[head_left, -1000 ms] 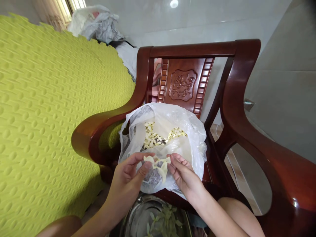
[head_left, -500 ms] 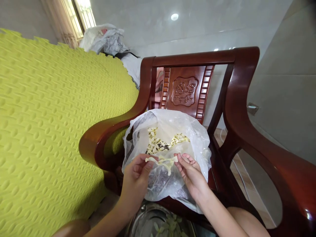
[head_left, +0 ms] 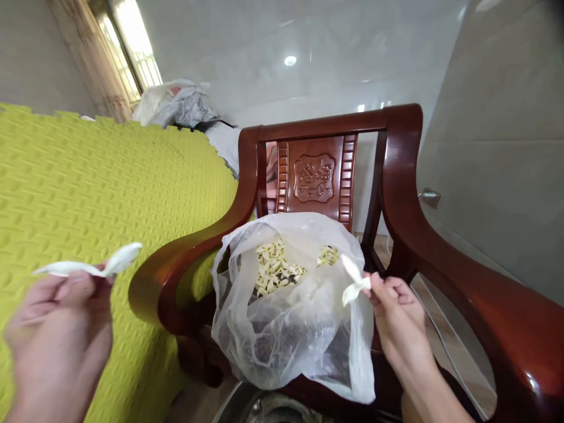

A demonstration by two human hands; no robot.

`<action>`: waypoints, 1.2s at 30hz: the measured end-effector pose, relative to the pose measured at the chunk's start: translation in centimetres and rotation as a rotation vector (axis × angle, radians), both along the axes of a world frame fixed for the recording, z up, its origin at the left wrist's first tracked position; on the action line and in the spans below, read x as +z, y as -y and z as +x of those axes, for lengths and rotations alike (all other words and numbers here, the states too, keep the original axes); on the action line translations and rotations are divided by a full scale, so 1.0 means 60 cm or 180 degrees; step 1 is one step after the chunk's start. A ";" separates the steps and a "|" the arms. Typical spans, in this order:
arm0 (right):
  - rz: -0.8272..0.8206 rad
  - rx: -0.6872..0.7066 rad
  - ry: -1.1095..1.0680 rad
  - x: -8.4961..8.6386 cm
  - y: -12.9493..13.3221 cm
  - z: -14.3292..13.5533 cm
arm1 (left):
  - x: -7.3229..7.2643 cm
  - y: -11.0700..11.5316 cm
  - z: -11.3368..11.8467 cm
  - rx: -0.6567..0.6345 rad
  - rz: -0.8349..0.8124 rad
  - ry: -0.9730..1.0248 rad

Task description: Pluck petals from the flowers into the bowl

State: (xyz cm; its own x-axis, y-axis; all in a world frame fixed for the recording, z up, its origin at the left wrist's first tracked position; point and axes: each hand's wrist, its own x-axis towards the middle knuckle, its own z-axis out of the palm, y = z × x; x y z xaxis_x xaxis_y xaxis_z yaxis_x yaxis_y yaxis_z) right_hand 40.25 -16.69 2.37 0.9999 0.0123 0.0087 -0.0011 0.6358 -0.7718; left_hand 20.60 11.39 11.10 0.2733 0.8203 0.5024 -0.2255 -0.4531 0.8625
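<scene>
Off to the left, above the yellow mat, my left hand [head_left: 66, 329] is closed with a pale white petal-like piece [head_left: 123, 258] sticking out on both sides of its fingers. My right hand [head_left: 399, 317] pinches a second white petal-like piece [head_left: 352, 288] with two narrow lobes, at the right rim of the plastic bag. That translucent white bag [head_left: 291, 335] lies wide-mouthed on the wooden chair between my hands. Inside it are many small, pale yellow-white pieces [head_left: 273, 264]. The exact kind of plant piece cannot be made out.
A dark red wooden armchair [head_left: 330, 120] with curved arms surrounds the bag. Beneath its front edge shows part of a metal basin [head_left: 229, 402]. The yellow foam mat [head_left: 101, 188] rises on the left, with plastic bags [head_left: 176, 103] behind it near the window.
My hands have moved from close together over the bag to far apart, left and right. The pale piece stretched between them is now in two parts, one per hand. The view has shifted.
</scene>
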 end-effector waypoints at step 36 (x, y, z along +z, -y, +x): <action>-0.0776 0.2362 0.0492 0.021 -0.113 -0.096 | -0.091 0.140 0.074 -0.2358 0.1291 -0.1285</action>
